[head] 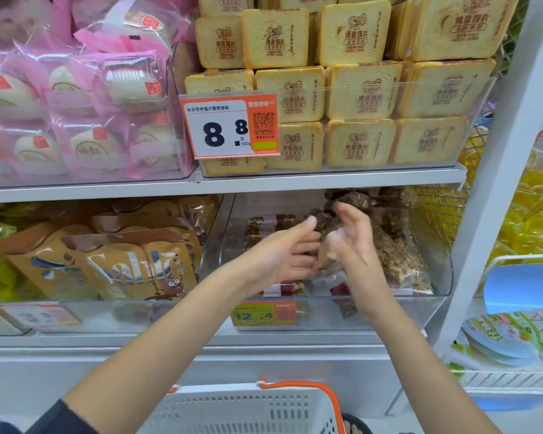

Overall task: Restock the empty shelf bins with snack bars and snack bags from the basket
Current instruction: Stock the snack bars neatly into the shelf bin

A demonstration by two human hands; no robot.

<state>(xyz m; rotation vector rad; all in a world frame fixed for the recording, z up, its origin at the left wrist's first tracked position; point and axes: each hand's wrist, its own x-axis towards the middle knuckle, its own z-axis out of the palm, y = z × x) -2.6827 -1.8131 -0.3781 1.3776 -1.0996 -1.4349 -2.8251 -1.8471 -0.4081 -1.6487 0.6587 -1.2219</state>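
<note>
Both my hands reach into a clear plastic bin [442, 277] on the lower shelf. My left hand [282, 255] and my right hand [351, 239] together grip a bunch of brown snack bars [325, 225] in clear wrappers, held between the palms above the bin's middle. More snack bars [395, 258] lie piled at the bin's right side and a few lie flat [270, 223] at its back left. The white basket [242, 408] with an orange rim sits below at the bottom edge; its inside is hidden.
Left of the bin stand brown "Sable" snack bags [132, 264]. The upper shelf holds toast-shaped packs [358, 92] and pink-wrapped buns [85, 98]. An orange price tag [264, 314] hangs on the bin's front. A white upright post [496, 170] and a wire rack [508, 355] stand to the right.
</note>
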